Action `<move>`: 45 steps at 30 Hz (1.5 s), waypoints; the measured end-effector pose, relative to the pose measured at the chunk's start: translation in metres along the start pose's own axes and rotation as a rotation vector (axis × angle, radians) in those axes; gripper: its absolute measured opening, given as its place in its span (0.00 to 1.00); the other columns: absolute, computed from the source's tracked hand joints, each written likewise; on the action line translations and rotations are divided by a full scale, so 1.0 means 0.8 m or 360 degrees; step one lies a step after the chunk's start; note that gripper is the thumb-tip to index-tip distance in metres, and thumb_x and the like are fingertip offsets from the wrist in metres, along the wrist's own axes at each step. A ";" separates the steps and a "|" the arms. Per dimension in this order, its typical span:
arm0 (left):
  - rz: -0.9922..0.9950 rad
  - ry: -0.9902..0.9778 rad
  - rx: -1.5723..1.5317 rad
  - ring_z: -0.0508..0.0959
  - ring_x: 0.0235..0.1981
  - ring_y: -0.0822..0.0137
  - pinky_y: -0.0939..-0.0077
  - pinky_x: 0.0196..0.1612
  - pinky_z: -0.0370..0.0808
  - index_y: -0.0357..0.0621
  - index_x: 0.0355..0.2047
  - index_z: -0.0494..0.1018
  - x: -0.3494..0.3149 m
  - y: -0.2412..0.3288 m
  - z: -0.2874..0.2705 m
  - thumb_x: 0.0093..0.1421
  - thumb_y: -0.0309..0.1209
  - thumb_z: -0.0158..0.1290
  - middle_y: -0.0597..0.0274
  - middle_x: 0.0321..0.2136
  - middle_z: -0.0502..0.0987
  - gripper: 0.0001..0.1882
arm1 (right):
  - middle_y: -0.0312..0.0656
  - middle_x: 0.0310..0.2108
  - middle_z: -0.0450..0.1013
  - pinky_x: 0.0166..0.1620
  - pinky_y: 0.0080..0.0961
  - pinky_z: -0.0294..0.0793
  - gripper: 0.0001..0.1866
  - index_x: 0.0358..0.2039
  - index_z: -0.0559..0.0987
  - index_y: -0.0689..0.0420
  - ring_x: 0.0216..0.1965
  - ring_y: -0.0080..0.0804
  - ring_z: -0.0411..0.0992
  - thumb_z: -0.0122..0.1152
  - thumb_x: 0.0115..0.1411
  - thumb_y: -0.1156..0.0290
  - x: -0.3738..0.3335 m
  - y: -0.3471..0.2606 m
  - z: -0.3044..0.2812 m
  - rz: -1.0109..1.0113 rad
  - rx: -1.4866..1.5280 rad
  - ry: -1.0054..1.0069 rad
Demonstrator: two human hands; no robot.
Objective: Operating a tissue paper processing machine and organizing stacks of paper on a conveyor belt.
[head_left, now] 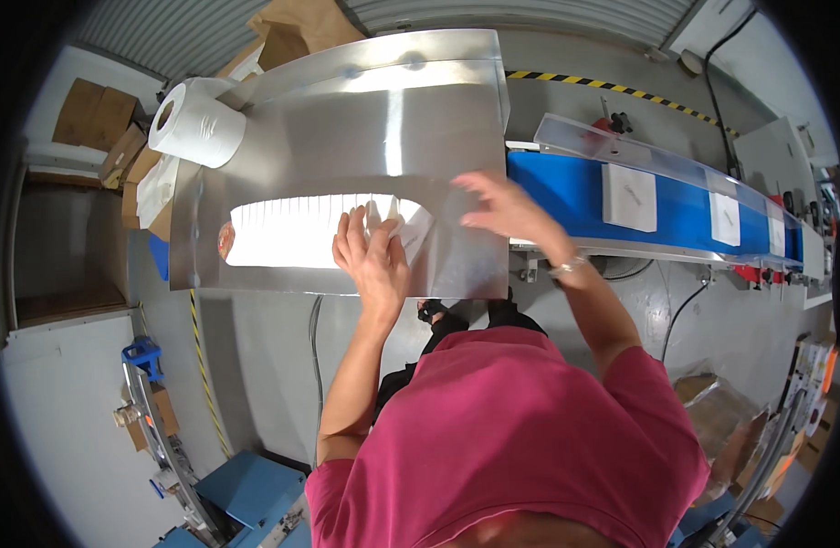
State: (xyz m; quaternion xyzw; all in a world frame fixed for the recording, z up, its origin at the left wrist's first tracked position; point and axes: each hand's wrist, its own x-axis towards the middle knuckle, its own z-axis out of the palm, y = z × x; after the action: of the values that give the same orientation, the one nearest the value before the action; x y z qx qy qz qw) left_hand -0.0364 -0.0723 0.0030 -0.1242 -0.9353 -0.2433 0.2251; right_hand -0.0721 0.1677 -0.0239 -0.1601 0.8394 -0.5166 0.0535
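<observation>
A long row of thin white square packets (pixel 288 232) stands packed together on a shiny metal table (pixel 301 146). At the row's right end my left hand (pixel 374 265) grips the last packets, its fingers bent over their top edges. A few packets there (pixel 414 230) lean over to the right, partly hidden by the fingers. My right hand (pixel 507 215) is held over the table's right edge, next to the conveyor, with fingers apart and nothing in them. At the row's left end sits a small reddish, patterned round object (pixel 226 239) that I cannot make out.
A blue conveyor belt (pixel 566 192) with a clear side guard (pixel 639 151) runs off to the right, carrying flat white packets (pixel 629 197) spaced apart. A large white roll (pixel 196 123) rests on the table's far left corner. Cardboard boxes (pixel 93 114) stand beyond it.
</observation>
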 end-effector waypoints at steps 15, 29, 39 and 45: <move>-0.0122 0.0018 -0.0022 0.60 0.57 0.46 0.52 0.57 0.55 0.41 0.43 0.73 0.005 -0.024 0.000 0.52 0.23 0.55 0.49 0.53 0.64 0.15 | 0.36 0.36 0.72 0.41 0.23 0.71 0.17 0.43 0.71 0.62 0.36 0.21 0.69 0.57 0.62 0.61 -0.030 0.050 -0.014 0.0617 0.0314 0.0668; 0.0028 -0.0020 -0.0008 0.60 0.58 0.46 0.51 0.58 0.53 0.45 0.38 0.76 0.006 -0.025 -0.007 0.47 0.20 0.55 0.54 0.53 0.66 0.15 | 0.40 0.50 0.69 0.51 0.30 0.70 0.29 0.53 0.69 0.55 0.49 0.32 0.67 0.67 0.50 0.71 0.021 -0.016 0.015 0.0141 0.0178 -0.0087; -0.0078 0.0014 -0.0012 0.58 0.58 0.45 0.50 0.59 0.52 0.43 0.45 0.73 0.008 -0.035 -0.009 0.53 0.26 0.56 0.49 0.55 0.62 0.17 | 0.38 0.35 0.71 0.42 0.22 0.69 0.17 0.43 0.71 0.60 0.37 0.22 0.67 0.59 0.60 0.62 0.021 0.008 0.043 0.0325 0.0472 -0.0186; -0.0062 0.0008 -0.0024 0.60 0.58 0.49 0.53 0.58 0.54 0.44 0.44 0.74 0.009 -0.039 -0.010 0.53 0.21 0.53 0.52 0.53 0.64 0.17 | 0.52 0.32 0.72 0.38 0.31 0.69 0.22 0.40 0.72 0.62 0.32 0.37 0.70 0.56 0.60 0.53 -0.064 0.108 -0.046 0.1000 -0.0019 0.0990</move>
State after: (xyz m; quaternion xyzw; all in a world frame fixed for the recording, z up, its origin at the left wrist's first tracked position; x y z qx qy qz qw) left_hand -0.0508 -0.1021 0.0002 -0.1072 -0.9351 -0.2549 0.2218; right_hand -0.0519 0.2516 -0.0871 0.2656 0.8264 -0.4941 -0.0482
